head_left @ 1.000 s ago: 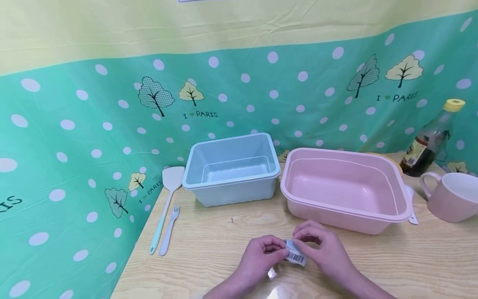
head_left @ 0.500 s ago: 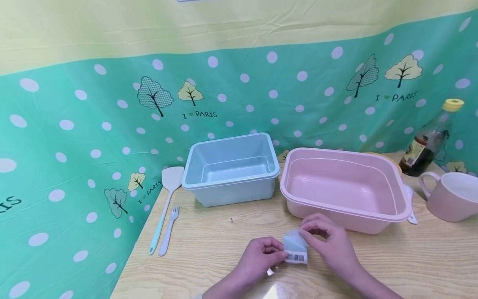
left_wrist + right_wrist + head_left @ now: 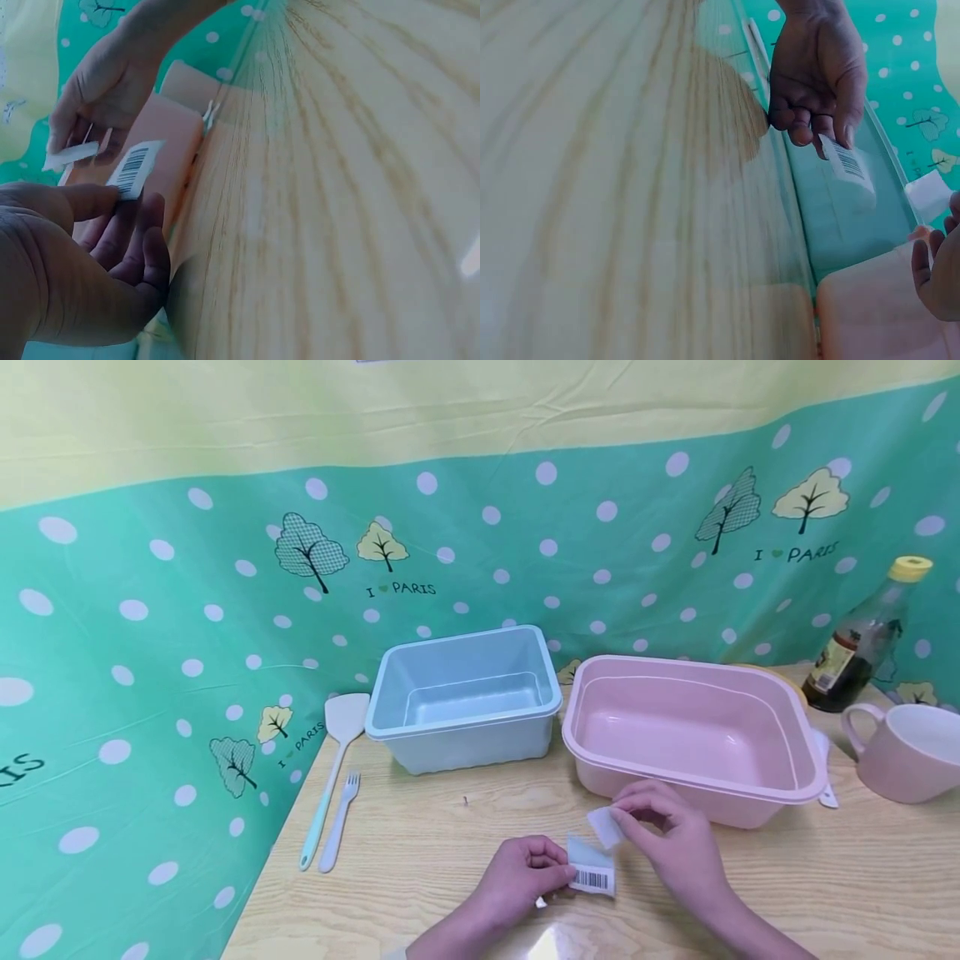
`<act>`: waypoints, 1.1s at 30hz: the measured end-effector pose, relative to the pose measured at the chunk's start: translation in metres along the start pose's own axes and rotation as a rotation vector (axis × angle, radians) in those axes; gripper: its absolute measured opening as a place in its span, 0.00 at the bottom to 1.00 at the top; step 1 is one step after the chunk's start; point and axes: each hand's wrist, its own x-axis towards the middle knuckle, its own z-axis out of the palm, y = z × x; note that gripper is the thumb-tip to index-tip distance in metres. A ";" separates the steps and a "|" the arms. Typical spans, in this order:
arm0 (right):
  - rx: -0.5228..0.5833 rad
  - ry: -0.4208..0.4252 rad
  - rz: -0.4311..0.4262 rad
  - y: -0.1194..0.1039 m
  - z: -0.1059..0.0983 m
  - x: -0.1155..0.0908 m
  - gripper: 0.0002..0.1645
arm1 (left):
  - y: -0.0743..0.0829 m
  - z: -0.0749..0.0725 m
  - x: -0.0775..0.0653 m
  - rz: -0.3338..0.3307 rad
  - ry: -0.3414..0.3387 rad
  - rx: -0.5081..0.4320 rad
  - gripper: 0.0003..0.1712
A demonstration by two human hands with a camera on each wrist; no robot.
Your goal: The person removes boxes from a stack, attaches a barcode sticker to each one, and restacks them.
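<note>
Near the front of the table my left hand [image 3: 517, 878] pinches a small pale-blue packet with a barcode label [image 3: 591, 880] between thumb and fingers. The barcode also shows on the packet [image 3: 133, 171] in the left wrist view, held up from the tabletop. Just above and right of it, my right hand [image 3: 678, 852] pinches a small white square piece [image 3: 604, 828] by its edge, in front of the pink basin [image 3: 693, 793]. That white piece [image 3: 928, 195] appears apart from the packet [image 3: 849, 169] in the right wrist view. What material it is cannot be told.
A blue basin [image 3: 465, 745] stands at the back. On the left lie a white spatula [image 3: 347, 720] and a fork [image 3: 341, 827]. A sauce bottle [image 3: 851, 656] and a pink mug [image 3: 911, 756] stand right. A small white scrap [image 3: 541, 902] shows beside the left hand.
My right hand has moved up and right, drawing the white square piece away from the packet, which looked larger half a second ago. The left hand has stayed nearly in place.
</note>
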 end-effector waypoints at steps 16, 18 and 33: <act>0.019 -0.011 -0.050 0.000 0.001 -0.001 0.13 | 0.015 -0.005 -0.005 0.181 0.101 0.253 0.05; -0.021 -0.019 -0.087 0.000 0.000 -0.001 0.15 | 0.020 -0.003 -0.008 0.204 0.086 0.233 0.04; -0.116 -0.105 -0.309 0.002 0.002 -0.003 0.24 | 0.035 0.006 -0.022 0.176 -0.133 -0.161 0.23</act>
